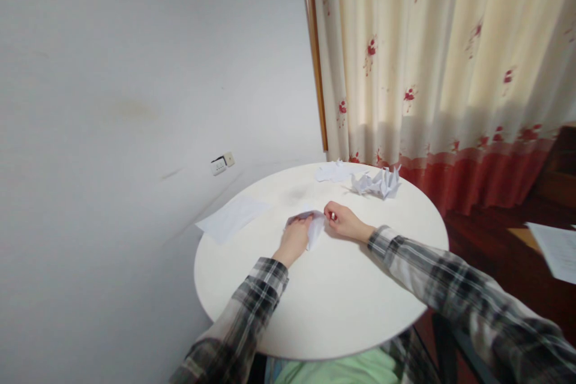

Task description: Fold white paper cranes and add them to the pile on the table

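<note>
A small folded white paper (315, 227) lies on the round white table (324, 306), between both hands. My left hand (296, 239) rests on its left part with the fingers curled down onto it. My right hand (342, 221) pinches the paper's right edge with closed fingers. Both arms wear plaid sleeves.
A flat white sheet (231, 217) overhangs the table's left edge. Folded paper pieces (380, 182) and a crumpled one (332, 172) lie at the far side. Behind stand a cream curtain with red flowers (441, 54), a white wall with a socket (222, 163), and papers on dark furniture (555, 249) at right.
</note>
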Available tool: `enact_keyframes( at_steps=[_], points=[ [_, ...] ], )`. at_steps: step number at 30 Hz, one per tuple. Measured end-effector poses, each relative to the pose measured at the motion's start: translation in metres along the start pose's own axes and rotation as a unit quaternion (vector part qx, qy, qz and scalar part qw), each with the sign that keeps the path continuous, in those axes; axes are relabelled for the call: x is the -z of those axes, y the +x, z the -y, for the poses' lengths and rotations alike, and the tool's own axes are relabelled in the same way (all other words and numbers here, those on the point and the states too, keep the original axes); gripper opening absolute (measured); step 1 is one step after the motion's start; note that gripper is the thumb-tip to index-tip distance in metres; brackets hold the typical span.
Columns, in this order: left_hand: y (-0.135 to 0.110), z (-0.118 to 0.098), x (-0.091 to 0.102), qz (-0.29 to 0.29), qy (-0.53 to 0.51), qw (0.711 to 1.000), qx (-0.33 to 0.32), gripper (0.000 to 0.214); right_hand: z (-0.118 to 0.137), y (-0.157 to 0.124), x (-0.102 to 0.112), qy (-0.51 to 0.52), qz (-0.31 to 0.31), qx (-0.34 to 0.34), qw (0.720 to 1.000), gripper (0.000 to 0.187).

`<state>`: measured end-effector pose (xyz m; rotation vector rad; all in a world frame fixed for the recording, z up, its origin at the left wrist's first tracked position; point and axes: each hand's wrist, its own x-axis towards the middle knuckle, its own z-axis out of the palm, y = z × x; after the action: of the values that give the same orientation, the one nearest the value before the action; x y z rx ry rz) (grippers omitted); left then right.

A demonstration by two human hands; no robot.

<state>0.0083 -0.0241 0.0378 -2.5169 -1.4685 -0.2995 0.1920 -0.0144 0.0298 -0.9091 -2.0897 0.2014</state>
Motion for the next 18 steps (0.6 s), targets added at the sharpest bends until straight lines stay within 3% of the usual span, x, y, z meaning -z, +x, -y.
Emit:
enact_keyframes(
  at_steps=[7, 13, 18],
  points=[
    [0.0028, 0.0034, -0.0053, -0.014, -0.025, 1.000, -0.003, 0.038, 0.0052, -0.0004, -0.0001, 0.007, 0.032, -0.015, 0.999, 0.003],
    [0.0001, -0.0011, -0.0031, -0.029, -0.056, 0.998, -0.022, 0.028, 0.0078, -0.0005, 0.0006, 0.008, 0.041, -0.039, 0.998, 0.018],
    [-0.0008, -0.0029, -0.0020, -0.032, -0.079, 0.996, -0.034, 0.027, 0.0085, 0.0000, 0.0015, -0.004, 0.038, -0.043, 0.998, 0.019]
  ],
)
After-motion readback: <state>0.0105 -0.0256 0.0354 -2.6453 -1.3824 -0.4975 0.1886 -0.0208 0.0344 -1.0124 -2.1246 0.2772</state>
